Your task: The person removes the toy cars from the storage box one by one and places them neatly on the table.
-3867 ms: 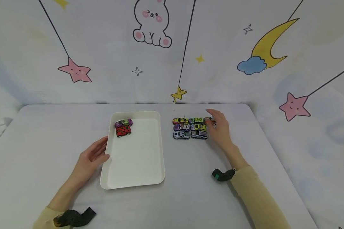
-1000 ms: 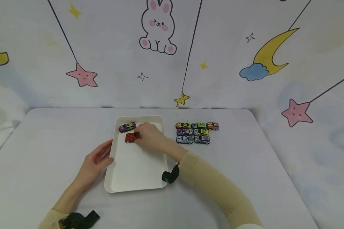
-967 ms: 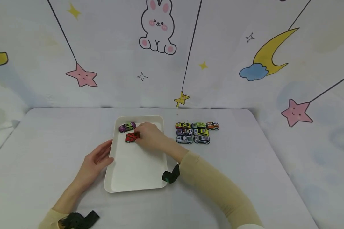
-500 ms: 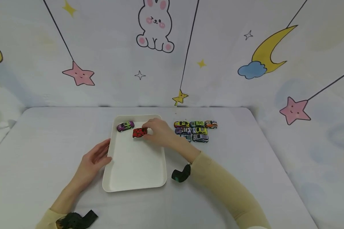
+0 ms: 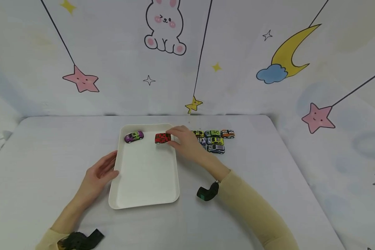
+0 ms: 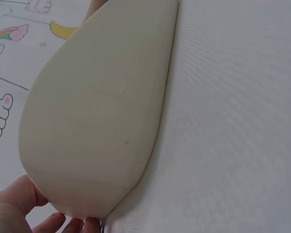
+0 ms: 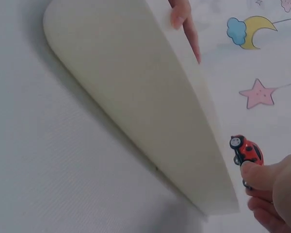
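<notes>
My right hand [image 5: 189, 144] pinches a red toy car with black spots [image 5: 162, 138] between thumb and fingers, over the top right part of the white tray [image 5: 145, 205]. The right wrist view shows that red car [image 7: 250, 150] gripped near the tray's rim. My left hand [image 5: 95, 175] holds the tray's left side, its thumb on the rim and its fingers along the outer wall. A purple and green toy car [image 5: 134, 136] sits in the tray's top left corner.
Right of the tray, several toy cars stand in close rows, among them an orange car [image 5: 227, 133], a yellow car [image 5: 215, 141] and a grey car [image 5: 216, 149]. My right hand hides part of the rows. Behind the white table [image 5: 253, 135] hangs a patterned backdrop.
My right hand went from the orange car to the red car in the tray, then carried it right and up, away from the purple car. The left hand stays at the tray.
</notes>
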`<state>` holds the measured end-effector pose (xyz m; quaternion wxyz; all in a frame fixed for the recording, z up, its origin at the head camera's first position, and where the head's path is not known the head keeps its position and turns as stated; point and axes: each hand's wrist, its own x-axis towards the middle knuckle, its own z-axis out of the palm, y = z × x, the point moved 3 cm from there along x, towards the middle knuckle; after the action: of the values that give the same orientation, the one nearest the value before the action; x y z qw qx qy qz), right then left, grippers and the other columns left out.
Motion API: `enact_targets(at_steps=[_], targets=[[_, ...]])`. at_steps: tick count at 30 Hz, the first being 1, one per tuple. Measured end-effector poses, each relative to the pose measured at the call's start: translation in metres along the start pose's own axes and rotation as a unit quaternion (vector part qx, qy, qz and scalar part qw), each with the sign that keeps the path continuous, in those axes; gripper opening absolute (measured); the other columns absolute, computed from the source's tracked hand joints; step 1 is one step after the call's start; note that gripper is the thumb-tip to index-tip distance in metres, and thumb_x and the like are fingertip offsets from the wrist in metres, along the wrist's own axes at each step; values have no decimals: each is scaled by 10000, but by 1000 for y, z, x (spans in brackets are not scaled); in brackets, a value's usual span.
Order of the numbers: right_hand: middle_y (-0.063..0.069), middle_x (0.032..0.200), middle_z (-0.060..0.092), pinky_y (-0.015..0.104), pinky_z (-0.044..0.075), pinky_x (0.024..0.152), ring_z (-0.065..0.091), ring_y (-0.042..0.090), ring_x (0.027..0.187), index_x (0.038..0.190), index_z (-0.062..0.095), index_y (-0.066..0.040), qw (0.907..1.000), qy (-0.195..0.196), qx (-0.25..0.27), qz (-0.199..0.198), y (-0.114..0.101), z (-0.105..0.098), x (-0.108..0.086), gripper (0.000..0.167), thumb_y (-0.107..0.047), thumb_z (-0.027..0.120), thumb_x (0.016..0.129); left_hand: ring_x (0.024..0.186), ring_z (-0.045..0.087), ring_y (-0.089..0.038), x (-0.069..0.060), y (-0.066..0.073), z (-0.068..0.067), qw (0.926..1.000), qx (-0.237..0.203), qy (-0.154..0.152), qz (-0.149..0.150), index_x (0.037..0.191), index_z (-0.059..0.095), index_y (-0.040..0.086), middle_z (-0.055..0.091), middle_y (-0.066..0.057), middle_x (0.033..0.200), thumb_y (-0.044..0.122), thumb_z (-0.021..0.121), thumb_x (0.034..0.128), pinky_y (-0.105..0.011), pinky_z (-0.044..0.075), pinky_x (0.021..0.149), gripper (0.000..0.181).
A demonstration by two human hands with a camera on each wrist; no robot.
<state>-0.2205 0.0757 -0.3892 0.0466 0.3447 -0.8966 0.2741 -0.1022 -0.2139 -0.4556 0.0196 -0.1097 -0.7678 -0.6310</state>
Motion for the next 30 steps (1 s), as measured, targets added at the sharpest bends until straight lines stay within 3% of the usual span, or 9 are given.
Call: enact_targets(at_steps=[10, 16, 22, 30], targets=[[114, 1215, 688, 407, 556, 942, 611, 272, 1132, 1207, 691, -18, 9966, 793, 112, -170, 22, -5, -22, 309, -95, 731, 911, 1330, 467, 44, -3, 2, -2, 9999, -102, 53, 2, 1511, 346, -54, 386, -221, 1558, -33, 605, 962, -88, 447, 1015, 607], [108, 1242, 674, 433, 477, 1092, 601, 261, 1173, 1223, 682, -31, 9966, 796, 210, 38, 33, -9, -32, 325, -91, 732, 908, 1327, 464, 52, -2, 2, -2, 10000, 32, 45, -42, 1514, 346, -45, 367, -276, 1549, -19, 605, 968, -72, 439, 1012, 605], [118, 1274, 662, 429, 507, 1054, 587, 276, 1219, 1246, 673, -36, 9953, 825, 365, 337, 41, -16, -41, 345, -101, 728, 911, 1330, 460, 54, 0, 0, -1, 9999, 68, 3, -90, 1518, 339, -42, 342, -314, 1544, -11, 605, 971, -72, 439, 1013, 609], [111, 1309, 648, 470, 443, 1125, 533, 308, 1305, 1285, 657, -67, 9941, 761, 459, 620, 55, -23, -56, 367, -118, 712, 926, 1327, 456, 64, 0, -1, -1, 9999, 109, -1, -132, 1521, 338, -35, 342, -313, 1544, -2, 607, 973, -68, 433, 1015, 611]])
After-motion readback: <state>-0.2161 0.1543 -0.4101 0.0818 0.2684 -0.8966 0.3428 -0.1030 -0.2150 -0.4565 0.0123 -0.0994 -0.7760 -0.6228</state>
